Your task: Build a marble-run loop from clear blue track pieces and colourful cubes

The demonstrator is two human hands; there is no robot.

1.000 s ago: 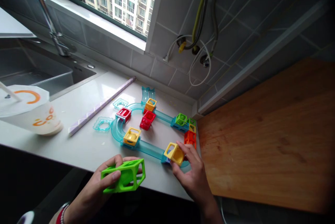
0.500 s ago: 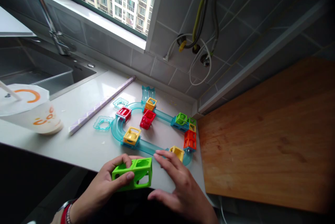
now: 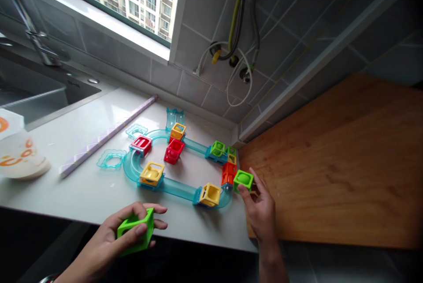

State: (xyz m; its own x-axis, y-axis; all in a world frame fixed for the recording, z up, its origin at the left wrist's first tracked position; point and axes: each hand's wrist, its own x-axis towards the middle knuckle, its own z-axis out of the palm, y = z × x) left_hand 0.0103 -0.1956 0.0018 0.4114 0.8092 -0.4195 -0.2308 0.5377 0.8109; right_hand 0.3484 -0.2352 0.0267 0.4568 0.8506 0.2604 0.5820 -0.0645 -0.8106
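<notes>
While the left hand clamped an open-framed green plastic cube by the edge of the white surface, the right hand pinched a second green plastic cube just beside an orange-red plastic block! Beyond ran a translucent teal plastic track, yellow plastic cubes on its near side.

Track on counter; cup left, board right.

Left hand: pinch grip, thumb nearer camera, fingers reaching right; left forearm in from bottom left. Right hand: raised higher, also pinching, right forearm near vertical. Hands well apart.
</notes>
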